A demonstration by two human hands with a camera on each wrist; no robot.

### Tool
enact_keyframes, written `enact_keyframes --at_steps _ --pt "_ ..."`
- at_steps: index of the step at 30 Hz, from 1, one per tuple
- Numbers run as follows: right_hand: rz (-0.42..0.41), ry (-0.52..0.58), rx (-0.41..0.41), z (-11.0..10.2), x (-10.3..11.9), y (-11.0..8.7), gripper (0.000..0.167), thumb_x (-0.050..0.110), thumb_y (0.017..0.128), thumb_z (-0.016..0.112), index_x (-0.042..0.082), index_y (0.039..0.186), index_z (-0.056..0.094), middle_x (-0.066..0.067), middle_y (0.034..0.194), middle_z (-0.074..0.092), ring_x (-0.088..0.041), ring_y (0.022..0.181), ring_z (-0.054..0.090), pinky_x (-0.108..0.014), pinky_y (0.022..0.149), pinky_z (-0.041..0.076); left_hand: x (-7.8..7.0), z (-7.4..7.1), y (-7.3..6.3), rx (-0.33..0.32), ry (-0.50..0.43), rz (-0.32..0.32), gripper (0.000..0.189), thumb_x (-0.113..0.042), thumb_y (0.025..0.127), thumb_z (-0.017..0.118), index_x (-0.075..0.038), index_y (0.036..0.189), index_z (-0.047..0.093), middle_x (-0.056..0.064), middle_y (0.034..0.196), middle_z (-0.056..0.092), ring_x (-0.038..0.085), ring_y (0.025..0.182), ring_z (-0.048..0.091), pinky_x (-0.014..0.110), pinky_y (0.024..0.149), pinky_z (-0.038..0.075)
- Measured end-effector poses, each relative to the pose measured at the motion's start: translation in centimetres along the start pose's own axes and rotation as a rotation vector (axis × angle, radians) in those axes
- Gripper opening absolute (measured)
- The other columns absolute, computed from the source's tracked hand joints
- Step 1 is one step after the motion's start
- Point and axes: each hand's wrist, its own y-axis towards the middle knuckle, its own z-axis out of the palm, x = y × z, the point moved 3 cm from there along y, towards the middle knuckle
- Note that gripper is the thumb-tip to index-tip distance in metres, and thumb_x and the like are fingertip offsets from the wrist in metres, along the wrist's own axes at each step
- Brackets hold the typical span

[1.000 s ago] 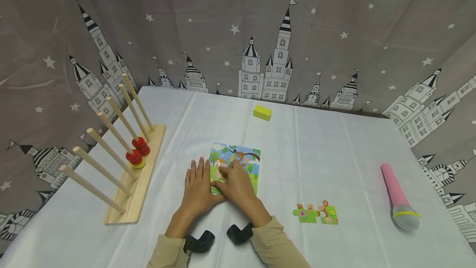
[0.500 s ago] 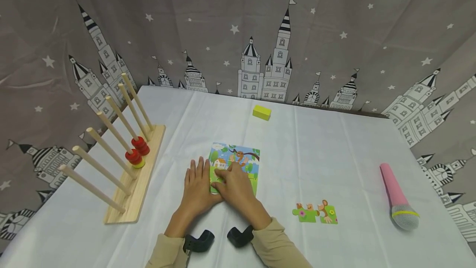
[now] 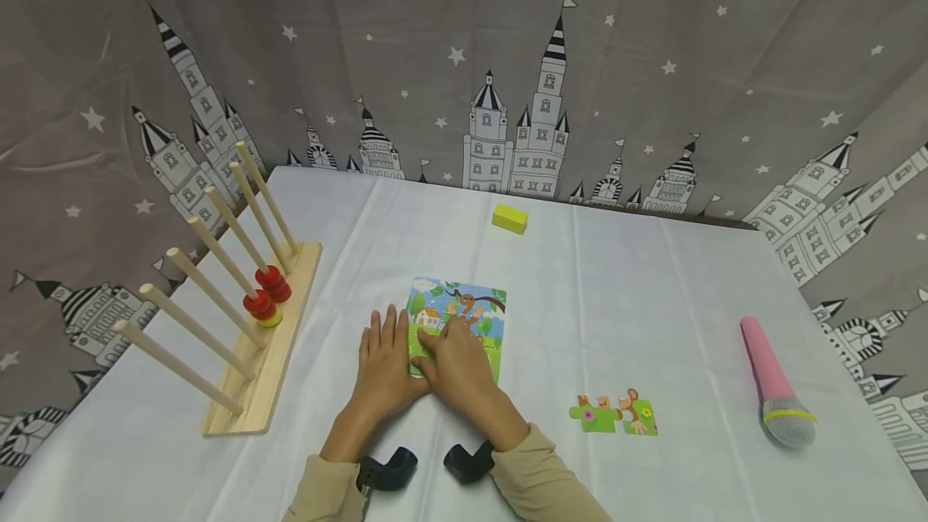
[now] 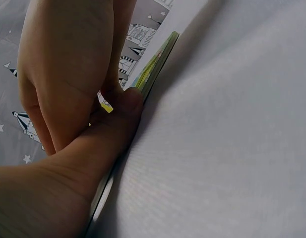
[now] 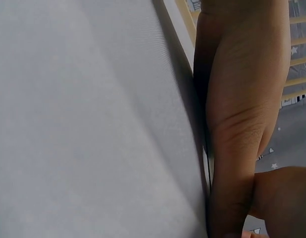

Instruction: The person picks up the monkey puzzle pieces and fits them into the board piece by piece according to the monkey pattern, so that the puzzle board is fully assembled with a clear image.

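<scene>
In the head view a small picture puzzle (image 3: 489,329) with a house and a branch lies on the white table. My left hand (image 3: 382,365) rests at its left side, fingers straight and together, the thumb (image 4: 110,126) lying along the near edge in the left wrist view. My right hand (image 3: 460,365) covers the puzzle's lower middle, pressing down with thumb and bent fingers spread a little apart. What lies beneath those fingers is hidden. To the right, two loose jigsaw pieces, a flowered green piece (image 3: 598,417) and one with an animal's ear (image 3: 640,416), lie side by side.
A wooden peg rack (image 3: 271,393) with red and yellow rings stands at the left. At the far side lies a yellow block (image 3: 510,219). A pink toy microphone (image 3: 768,365) lies at the right, and a castle-print curtain (image 3: 406,39) hangs behind.
My right hand's fingers have shifted slightly left over the puzzle and flattened a little. The left hand and the loose pieces have stayed where they were.
</scene>
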Motion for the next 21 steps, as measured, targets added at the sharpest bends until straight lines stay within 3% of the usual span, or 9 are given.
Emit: enact_keyframes --at_steps 6,11,14,17,21 --pt "-0.007 0.068 0.004 -0.1 -0.4 -0.2 0.04 0.034 0.081 0.065 0.016 0.117 0.062 -0.005 0.089 0.052 -0.012 0.071 0.046 -0.021 0.053 0.036 -0.1 -0.1 0.0 0.017 -0.015 -0.007 0.096 -0.036 0.068 0.073 0.008 0.139 0.024 0.029 0.147 0.018 0.046 0.137 0.006 0.058 0.108 0.01" --pt "-0.013 0.151 -0.099 -0.9 -1.3 -0.1 0.033 0.019 0.082 0.063 0.01 0.114 0.063 -0.006 0.092 0.055 -0.011 0.068 0.049 -0.021 0.054 0.04 -0.3 -0.1 -0.1 0.037 -0.045 -0.013 0.107 -0.047 0.066 0.074 0.008 0.14 0.02 0.028 0.148 0.014 0.046 0.137 0.003 0.058 0.109 0.008" --pt "-0.045 0.127 -0.145 -1.2 -1.9 0.1 0.032 0.011 0.081 0.06 0.007 0.112 0.063 -0.007 0.1 0.058 -0.016 0.08 0.055 -0.028 0.066 0.046 -0.3 -0.1 -0.2 0.035 -0.046 -0.021 0.114 -0.052 0.062 0.075 0.008 0.141 0.019 0.028 0.148 0.014 0.045 0.138 0.003 0.057 0.109 0.008" --pt "-0.078 0.091 -0.093 -1.3 -2.2 0.1 0.033 0.013 0.084 0.057 0.006 0.116 0.061 -0.01 0.116 0.058 -0.023 0.104 0.056 -0.039 0.085 0.046 -0.3 -0.2 -0.2 0.041 -0.037 -0.027 0.116 -0.054 0.062 0.074 0.007 0.141 0.017 0.027 0.149 0.012 0.044 0.138 0.002 0.056 0.11 0.007" --pt "-0.104 0.052 0.058 -0.8 -2.2 0.1 0.04 0.026 0.091 0.049 0.007 0.126 0.054 -0.011 0.136 0.046 -0.028 0.128 0.042 -0.05 0.102 0.035 -0.2 -0.3 -0.2 0.046 -0.034 -0.028 0.116 -0.056 0.063 0.073 0.008 0.141 0.016 0.027 0.149 0.01 0.044 0.138 0.0 0.057 0.11 0.006"
